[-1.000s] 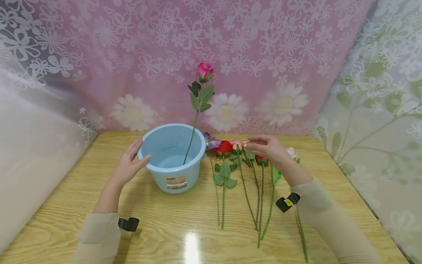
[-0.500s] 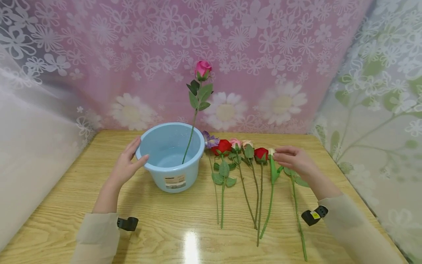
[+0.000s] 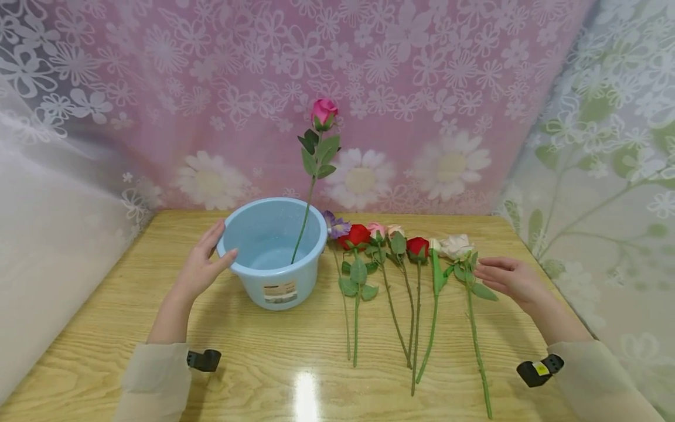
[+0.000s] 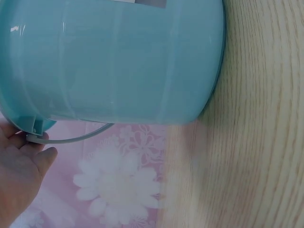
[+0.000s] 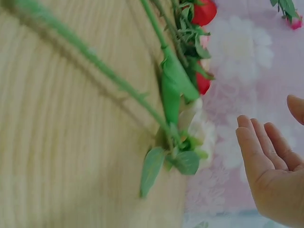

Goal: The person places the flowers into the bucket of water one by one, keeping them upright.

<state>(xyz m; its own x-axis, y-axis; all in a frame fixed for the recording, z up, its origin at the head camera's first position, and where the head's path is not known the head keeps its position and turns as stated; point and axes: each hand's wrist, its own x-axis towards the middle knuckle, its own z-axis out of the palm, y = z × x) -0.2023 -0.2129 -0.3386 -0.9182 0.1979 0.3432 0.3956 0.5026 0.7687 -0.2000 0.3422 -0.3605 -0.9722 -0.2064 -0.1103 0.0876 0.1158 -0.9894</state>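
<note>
A light blue plastic bucket point(image 3: 280, 287) stands upright on the table, a pink rose point(image 3: 324, 115) leaning up out of it. My left hand point(image 3: 201, 266) holds the bucket's left rim, the thumb on the near side; in the left wrist view its fingers are at the lug of the handle point(image 4: 78, 138). My right hand point(image 3: 514, 284), fingers extended and holding nothing, hovers right of a white rose point(image 3: 456, 247) and its leaves. Beside that rose lies a white-tipped flower with broad green leaves point(image 3: 437, 272). In the right wrist view the palm point(image 5: 278, 183) and spread thumb show.
Between the bucket and the white rose, flowers lie with stems toward me: a purple one point(image 3: 336, 225), a red rose point(image 3: 355, 236), a pink one point(image 3: 377, 230), a peach one point(image 3: 395, 230) and another red rose point(image 3: 418, 247). A pink floral curtain point(image 3: 253, 117) hangs behind the table.
My right hand has moved rightward and toward me, from over the pink and peach flowers, past the red rose, to the right of the white rose. The left hand stays on the bucket.
</note>
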